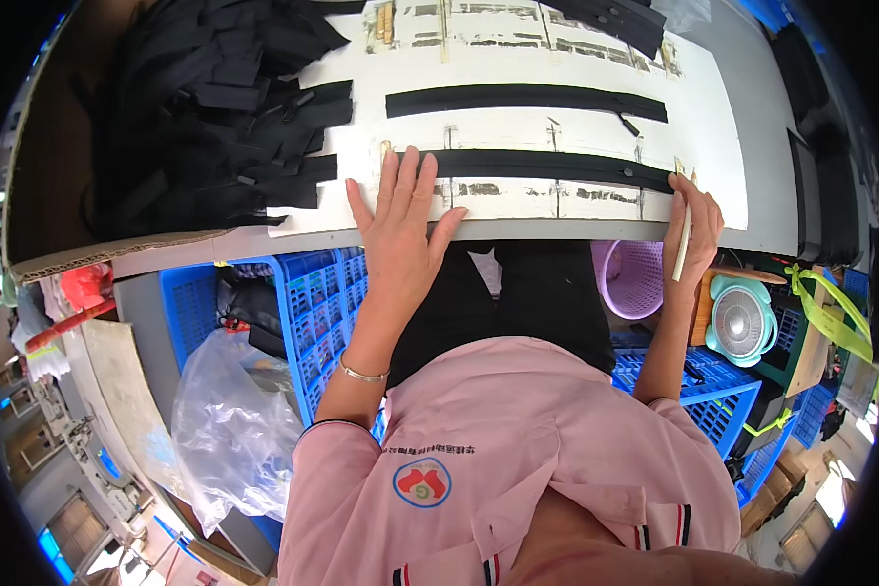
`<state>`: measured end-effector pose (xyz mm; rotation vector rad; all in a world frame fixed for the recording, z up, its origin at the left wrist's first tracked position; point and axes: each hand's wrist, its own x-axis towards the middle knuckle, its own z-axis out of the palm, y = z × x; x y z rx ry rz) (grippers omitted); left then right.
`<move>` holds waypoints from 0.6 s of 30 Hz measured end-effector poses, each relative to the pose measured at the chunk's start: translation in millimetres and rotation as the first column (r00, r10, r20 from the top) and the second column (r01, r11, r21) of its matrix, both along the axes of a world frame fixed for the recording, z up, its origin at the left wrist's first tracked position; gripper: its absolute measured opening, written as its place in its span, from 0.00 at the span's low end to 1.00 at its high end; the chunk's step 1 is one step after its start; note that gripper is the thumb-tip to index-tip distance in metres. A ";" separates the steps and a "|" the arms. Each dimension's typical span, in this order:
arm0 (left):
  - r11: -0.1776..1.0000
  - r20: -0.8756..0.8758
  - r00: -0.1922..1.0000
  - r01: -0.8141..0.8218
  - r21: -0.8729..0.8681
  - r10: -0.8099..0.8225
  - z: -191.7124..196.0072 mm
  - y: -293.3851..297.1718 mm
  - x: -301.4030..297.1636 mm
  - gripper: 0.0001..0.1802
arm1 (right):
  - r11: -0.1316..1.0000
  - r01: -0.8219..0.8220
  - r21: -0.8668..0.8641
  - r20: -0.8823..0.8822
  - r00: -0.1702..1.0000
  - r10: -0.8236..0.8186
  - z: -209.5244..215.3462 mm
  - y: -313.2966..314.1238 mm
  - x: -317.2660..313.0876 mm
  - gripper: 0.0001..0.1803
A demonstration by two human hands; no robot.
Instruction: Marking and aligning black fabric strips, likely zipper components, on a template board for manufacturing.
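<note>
Here, left hand (pixel 400 220) lies spread on the black zipper (pixel 547 168); right grip (pixel 691 230) seemingly pinches a pale stick (pixel 683 244).

Bright, even daylight over my white surface (pixel 518 210), no hard glare on it. Soft short shadow under my left hand (pixel 400 230); black zipper pile (pixel 215 107) reads as a dark mass with little detail. Heavy fisheye: surface edge bows, corners vignette to black. Centre sharp, rim soft and smeared. Lower right edge blown out by light.
</note>
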<state>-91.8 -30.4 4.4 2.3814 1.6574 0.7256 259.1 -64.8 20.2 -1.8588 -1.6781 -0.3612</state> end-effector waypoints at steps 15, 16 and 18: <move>0.999 0.065 0.997 -0.037 0.005 0.036 -2.9 -2.4 4.2 0.33 | 0.819 -0.574 0.008 -0.962 0.220 0.164 13.2 82.4 -172.6 0.08; 0.999 0.060 0.997 -0.043 0.002 0.043 -3.2 -1.9 4.2 0.33 | 0.818 -0.575 -0.014 -0.960 0.236 0.149 9.4 83.4 -175.7 0.08; 0.997 0.066 0.997 -0.044 0.070 0.040 -3.8 -0.9 4.8 0.32 | 0.822 -0.560 -0.103 -0.926 0.356 0.126 2.6 83.7 -178.6 0.07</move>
